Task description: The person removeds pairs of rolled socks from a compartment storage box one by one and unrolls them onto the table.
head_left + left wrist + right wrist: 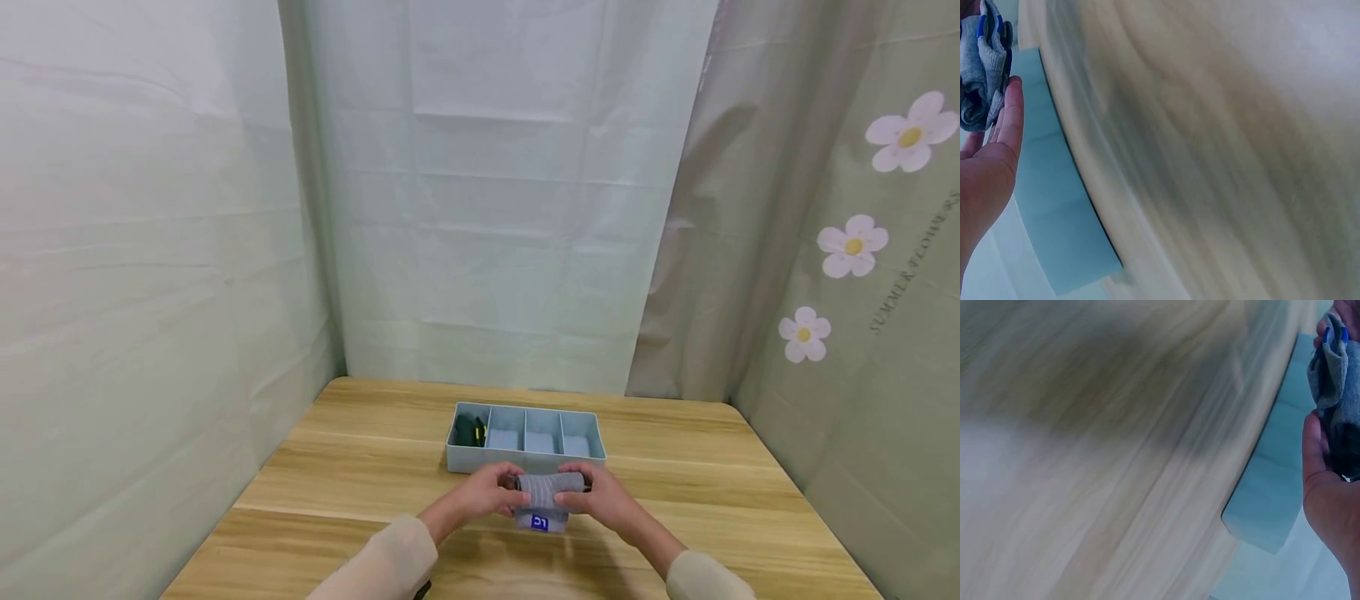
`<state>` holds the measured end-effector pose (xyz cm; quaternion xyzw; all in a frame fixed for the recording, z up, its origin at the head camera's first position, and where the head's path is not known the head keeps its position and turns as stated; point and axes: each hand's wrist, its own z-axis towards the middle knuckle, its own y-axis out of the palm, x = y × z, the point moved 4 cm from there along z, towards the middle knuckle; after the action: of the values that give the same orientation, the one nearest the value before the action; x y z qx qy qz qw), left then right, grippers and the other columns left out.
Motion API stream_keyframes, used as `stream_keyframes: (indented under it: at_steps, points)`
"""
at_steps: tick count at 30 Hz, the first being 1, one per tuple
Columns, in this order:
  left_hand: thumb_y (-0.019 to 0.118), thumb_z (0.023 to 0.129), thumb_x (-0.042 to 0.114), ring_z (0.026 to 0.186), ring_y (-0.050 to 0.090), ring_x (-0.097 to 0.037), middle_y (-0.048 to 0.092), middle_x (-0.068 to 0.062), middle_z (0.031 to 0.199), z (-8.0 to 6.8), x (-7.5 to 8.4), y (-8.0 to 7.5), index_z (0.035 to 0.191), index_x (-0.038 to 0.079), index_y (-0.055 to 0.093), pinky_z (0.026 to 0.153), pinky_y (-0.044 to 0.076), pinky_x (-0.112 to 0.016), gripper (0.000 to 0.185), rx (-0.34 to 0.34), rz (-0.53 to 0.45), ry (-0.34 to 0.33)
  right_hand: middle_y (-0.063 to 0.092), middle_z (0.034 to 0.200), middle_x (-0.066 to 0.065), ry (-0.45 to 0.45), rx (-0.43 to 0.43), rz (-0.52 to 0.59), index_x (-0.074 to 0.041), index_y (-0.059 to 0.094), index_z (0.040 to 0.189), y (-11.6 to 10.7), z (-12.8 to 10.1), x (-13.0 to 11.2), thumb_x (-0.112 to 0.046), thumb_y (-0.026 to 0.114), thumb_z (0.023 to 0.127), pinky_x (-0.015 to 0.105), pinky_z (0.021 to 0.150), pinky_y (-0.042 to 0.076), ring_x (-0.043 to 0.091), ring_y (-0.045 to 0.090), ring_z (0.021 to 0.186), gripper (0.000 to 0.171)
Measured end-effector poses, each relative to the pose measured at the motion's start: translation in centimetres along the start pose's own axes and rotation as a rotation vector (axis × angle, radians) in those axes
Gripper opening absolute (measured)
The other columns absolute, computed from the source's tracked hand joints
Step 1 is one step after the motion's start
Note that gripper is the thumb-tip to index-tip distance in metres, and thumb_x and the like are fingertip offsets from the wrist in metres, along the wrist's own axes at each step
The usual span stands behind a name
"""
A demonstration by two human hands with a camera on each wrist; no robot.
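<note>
On the table (360,467), four-slot tray (525,458), dark item (469,430) kept in leftmost slot, rolled grey sock (546,492) lying left-right, gripped by left hand (487,493) and right hand (603,498).

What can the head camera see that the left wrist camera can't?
Only the head view shows both hands, the left hand and the right hand, gripping the two ends of the rolled grey sock, plus the box's four compartments, a dark item in the leftmost one, and the flowered curtain.
Only the left wrist view shows the left palm close up and the blue trim at the sock's end.
Both show the sock, the left hand, the light blue box and the wooden table.
</note>
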<state>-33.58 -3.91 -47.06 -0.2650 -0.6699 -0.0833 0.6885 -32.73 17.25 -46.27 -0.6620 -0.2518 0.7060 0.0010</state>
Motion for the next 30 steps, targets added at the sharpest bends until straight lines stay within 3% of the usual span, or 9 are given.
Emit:
stream_keyframes:
  at_steps: [4, 14, 24, 30]
  points:
    - [0.070, 0.091, 0.004, 0.080, 0.060, -0.020, 0.060, -0.011, 0.091, -0.3, -0.3, 0.6, 0.116, -0.001, 0.060, 0.074, 0.058, -0.044, 0.027, 0.010, 0.004, -0.011, 0.061, 0.116, 0.013, -0.035, -0.028, -0.043, 0.005, 0.052, 0.134, -0.1, -0.8, 0.2, -0.018, 0.078, 0.086, 0.037, 0.081, 0.054, 0.024, 0.059, 0.102, 0.060]
    - [0.070, 0.090, 0.002, 0.076, 0.062, -0.021, 0.060, -0.011, 0.090, -0.8, -1.0, 1.9, 0.118, -0.003, 0.058, 0.070, 0.059, -0.042, 0.031, -0.020, -0.010, -0.045, 0.061, 0.116, 0.012, -0.042, -0.080, -0.007, 0.005, 0.053, 0.132, -0.2, -2.0, 1.0, -0.014, 0.078, 0.086, 0.034, 0.080, 0.053, 0.025, 0.059, 0.101, 0.056]
    - [0.071, 0.089, 0.001, 0.071, 0.061, -0.020, 0.063, -0.007, 0.084, -2.1, -0.9, 3.1, 0.101, 0.002, 0.061, 0.068, 0.058, -0.044, 0.016, -0.057, 0.055, -0.048, 0.061, 0.117, 0.011, -0.005, -0.119, -0.027, 0.007, 0.053, 0.133, 0.2, -3.1, 2.3, -0.013, 0.078, 0.085, 0.035, 0.083, 0.051, 0.026, 0.058, 0.103, 0.057]
    - [0.072, 0.089, 0.005, 0.068, 0.060, -0.022, 0.061, -0.008, 0.084, -2.6, -1.1, 3.6, 0.101, 0.006, 0.063, 0.066, 0.055, -0.040, 0.015, -0.084, 0.123, -0.110, 0.061, 0.110, 0.008, -0.001, -0.142, -0.038, 0.008, 0.055, 0.129, 0.5, -4.0, 2.8, -0.010, 0.076, 0.086, 0.033, 0.080, 0.049, 0.023, 0.056, 0.098, 0.051]
